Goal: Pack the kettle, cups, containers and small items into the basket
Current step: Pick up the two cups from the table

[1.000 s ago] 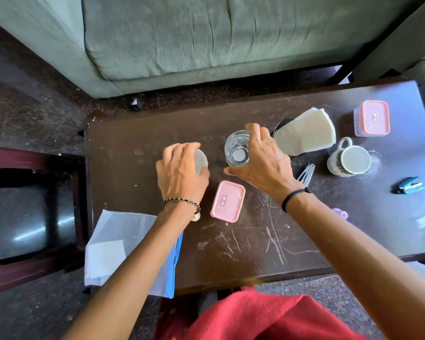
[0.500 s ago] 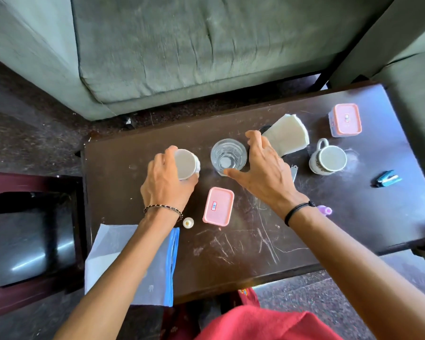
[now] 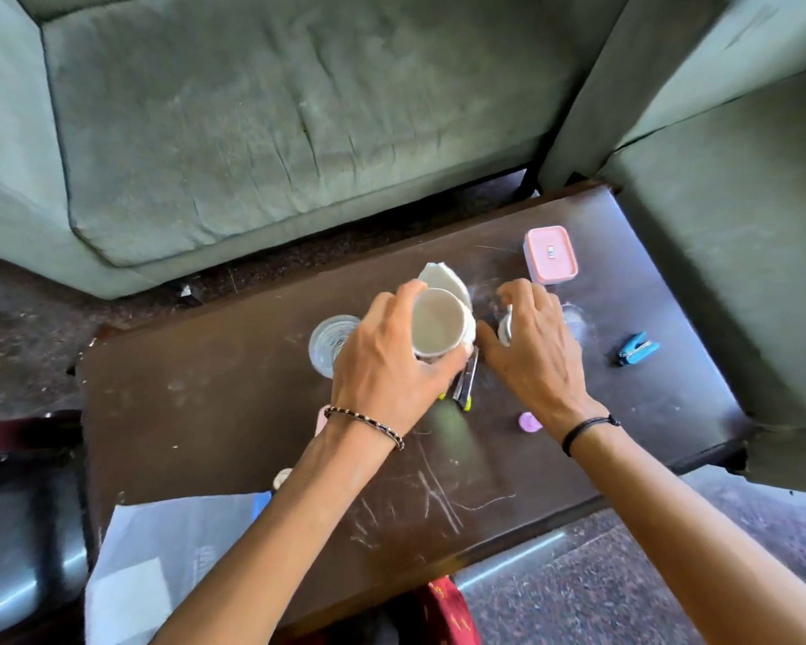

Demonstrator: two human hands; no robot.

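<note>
My left hand grips a white cup and holds it above the dark table, its mouth tilted toward me. My right hand lies over a white mug, thumb on one side and fingers on the other; only a sliver of the mug shows. A clear glass stands just left of my left hand. A pink-lidded container sits at the table's far right. Another pink container peeks out beside my left wrist. No basket or kettle is in view.
Folded white paper lies behind the cup. A hair clip, a purple piece, a blue stapler and a small white round item lie on the table. A white sheet overhangs its near-left corner. Grey sofas border the table.
My left hand has lifted the white cup and carried it right, past the glass. My right hand has left the glass and moved right onto the mug.
</note>
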